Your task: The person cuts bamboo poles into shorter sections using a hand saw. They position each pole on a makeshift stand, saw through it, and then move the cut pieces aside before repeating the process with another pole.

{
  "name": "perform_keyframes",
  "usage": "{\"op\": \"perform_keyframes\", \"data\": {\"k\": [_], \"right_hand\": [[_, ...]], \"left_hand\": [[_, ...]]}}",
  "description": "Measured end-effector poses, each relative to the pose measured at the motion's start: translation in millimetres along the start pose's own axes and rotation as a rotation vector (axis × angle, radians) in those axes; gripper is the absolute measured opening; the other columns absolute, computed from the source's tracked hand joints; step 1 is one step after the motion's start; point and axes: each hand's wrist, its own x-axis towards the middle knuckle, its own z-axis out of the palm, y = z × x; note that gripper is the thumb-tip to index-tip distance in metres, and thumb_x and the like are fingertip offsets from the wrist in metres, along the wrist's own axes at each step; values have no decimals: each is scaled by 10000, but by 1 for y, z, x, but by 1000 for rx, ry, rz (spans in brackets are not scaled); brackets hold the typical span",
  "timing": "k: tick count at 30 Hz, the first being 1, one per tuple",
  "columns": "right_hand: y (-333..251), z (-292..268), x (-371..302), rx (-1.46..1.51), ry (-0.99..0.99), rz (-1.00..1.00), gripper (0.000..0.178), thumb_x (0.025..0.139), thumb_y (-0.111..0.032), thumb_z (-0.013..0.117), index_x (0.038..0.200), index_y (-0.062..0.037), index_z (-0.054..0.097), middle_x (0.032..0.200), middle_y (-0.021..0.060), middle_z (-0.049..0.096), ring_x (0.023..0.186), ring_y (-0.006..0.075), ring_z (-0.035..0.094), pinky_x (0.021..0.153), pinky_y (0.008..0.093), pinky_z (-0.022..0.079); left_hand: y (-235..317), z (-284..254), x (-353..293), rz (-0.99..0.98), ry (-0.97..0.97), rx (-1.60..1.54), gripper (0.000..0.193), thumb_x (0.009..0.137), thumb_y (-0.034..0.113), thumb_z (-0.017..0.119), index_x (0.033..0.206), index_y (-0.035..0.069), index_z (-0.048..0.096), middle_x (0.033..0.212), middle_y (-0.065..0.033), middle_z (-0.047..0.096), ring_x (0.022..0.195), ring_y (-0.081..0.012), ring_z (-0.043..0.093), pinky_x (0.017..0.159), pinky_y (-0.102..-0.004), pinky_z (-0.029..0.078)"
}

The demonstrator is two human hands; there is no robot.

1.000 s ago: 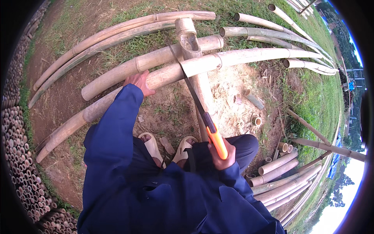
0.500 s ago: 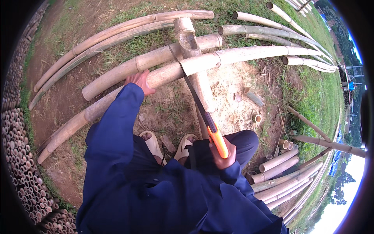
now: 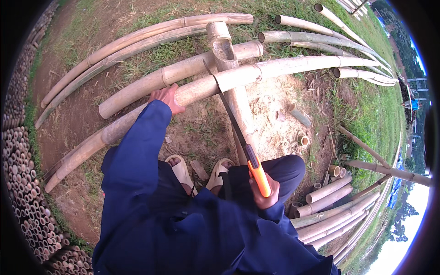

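Observation:
A long pale bamboo pole [image 3: 293, 67] runs across in front of me, resting over a bamboo support post [image 3: 240, 110]. My left hand [image 3: 166, 98] grips the pole from above, left of the post, with its fingers partly hidden behind it. Closed around the orange handle of a hand saw [image 3: 259, 178], my right hand [image 3: 267, 192] is near my right knee. The dark blade lies across the pole just left of the post, its tip past the far side. Whether a cut has opened is too small to tell.
A second bamboo pole [image 3: 137, 90] lies just beyond, against the post's notched top [image 3: 222, 46]. More poles [image 3: 146, 34] lie on the ground farther off. Short cut pieces [image 3: 326, 191] are stacked at my right, and a large stack of bamboo ends [image 3: 20, 183] lines the left.
My right hand has drawn the saw slightly back toward me, so less of the blade tip sticks out past the pole. My left hand keeps its hold on the pole.

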Motion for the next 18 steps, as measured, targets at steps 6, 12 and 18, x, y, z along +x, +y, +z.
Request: {"op": "perform_keyframes", "data": {"k": [6,12,18], "right_hand": [[40,70,131,98,76,-105,165,913,-116,728,975,28,676,699,162,634,580,211,557,603,383,498],[7,26,60,-8,33,-133,185,904,-94,726,1056,12,728,758,148,698,664,287,719,641,375,548],[36,36,64,121,38,37,222,910,-96,713,1102,15,724,759,132,692,689,205,690,692,349,547]], "left_hand": [[15,-11,12,85,-24,-22,890,663,471,851,1416,85,577,1213,-199,734,1114,-385,710,1017,-470,543],[-5,-4,3,33,-23,-34,909,668,482,862,1432,87,567,1226,-205,728,1160,-387,688,1060,-500,504],[2,2,9,53,8,-18,882,667,468,875,1415,101,586,1203,-204,736,1135,-388,699,1044,-505,513]]}}
